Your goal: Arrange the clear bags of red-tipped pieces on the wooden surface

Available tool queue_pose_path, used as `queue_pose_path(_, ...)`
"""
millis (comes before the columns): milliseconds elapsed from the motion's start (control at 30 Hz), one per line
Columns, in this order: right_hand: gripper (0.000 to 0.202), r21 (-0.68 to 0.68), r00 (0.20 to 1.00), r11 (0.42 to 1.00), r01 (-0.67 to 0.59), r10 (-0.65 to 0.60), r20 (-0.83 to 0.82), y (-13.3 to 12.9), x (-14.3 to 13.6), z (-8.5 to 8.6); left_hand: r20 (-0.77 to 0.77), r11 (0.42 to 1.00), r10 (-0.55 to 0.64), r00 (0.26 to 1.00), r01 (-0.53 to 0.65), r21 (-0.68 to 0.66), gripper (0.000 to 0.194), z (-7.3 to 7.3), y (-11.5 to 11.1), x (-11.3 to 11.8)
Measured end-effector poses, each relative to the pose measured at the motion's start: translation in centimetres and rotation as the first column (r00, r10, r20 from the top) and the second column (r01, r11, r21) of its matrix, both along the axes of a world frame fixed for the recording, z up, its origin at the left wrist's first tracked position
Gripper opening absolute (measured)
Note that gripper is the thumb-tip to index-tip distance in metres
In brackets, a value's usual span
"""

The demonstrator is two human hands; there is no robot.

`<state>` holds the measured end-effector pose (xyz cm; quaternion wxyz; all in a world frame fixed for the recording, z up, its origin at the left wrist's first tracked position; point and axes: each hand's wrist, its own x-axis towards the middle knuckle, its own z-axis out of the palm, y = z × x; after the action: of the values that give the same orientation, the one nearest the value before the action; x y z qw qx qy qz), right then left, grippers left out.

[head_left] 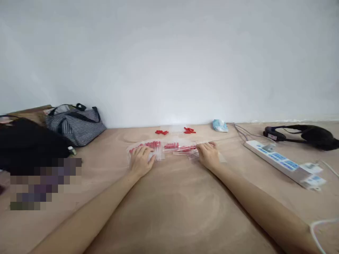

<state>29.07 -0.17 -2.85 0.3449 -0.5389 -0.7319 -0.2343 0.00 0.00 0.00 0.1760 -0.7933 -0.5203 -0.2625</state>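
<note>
In the middle of the frame, a little above the centre, lies a clear plastic bag (159, 148) with red-capped pieces inside, flat on the wooden table (169, 211). My left hand (140, 160) rests on the left end of this bag, palm down, the fingers spread and laid flat on the plastic, not closed around anything. My right hand (209, 155) is at the right end, also palm down; its fingers touch a few thin clear tubes (185, 151) with red tips that stick out there, but I cannot tell if they pinch one or only lie on them. Just behind the bag, nearer to the white wall (169, 60), two small heaps of loose red caps (189, 131) lie on the table, well apart from my hands. To the right of them is a small light-blue packet (219, 125). Further right, a white power strip (286, 164) runs slantwise toward the right edge, and behind it lies a black headset (304, 134). In the left part of the frame, a striped bag (75, 125) stands against the wall, with a black bag (29, 144) beside it at the left edge.
</note>
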Motion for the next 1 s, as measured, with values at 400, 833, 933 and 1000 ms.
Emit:
queue_pose_path(400,0.020,-0.008,0.994,0.996,-0.088,0.088,0.061,-1.9,-0.6,0.8,0.275,0.782,0.590,0.760,-0.450,-0.432,0.060,1.0,3.2,-3.7)
queue_pose_path(833,0.014,0.041,0.951,0.955,-0.295,0.289,0.108,-1.8,-1.3,0.1,0.676,0.732,0.461,0.575,0.184,-0.656,0.040,2.6,4.9,-8.9)
queue_pose_path(933,0.015,0.019,0.932,0.932,-0.362,0.361,0.038,-1.8,-1.4,-0.1,0.756,0.792,0.406,0.514,0.216,-0.572,0.043,3.2,3.9,-9.6)
queue_pose_path(1000,0.017,-0.019,0.900,0.901,-0.433,0.432,-0.053,-1.9,-1.8,-0.2,0.795,0.845,0.334,0.507,0.214,-0.491,0.042,3.9,3.4,-9.7)
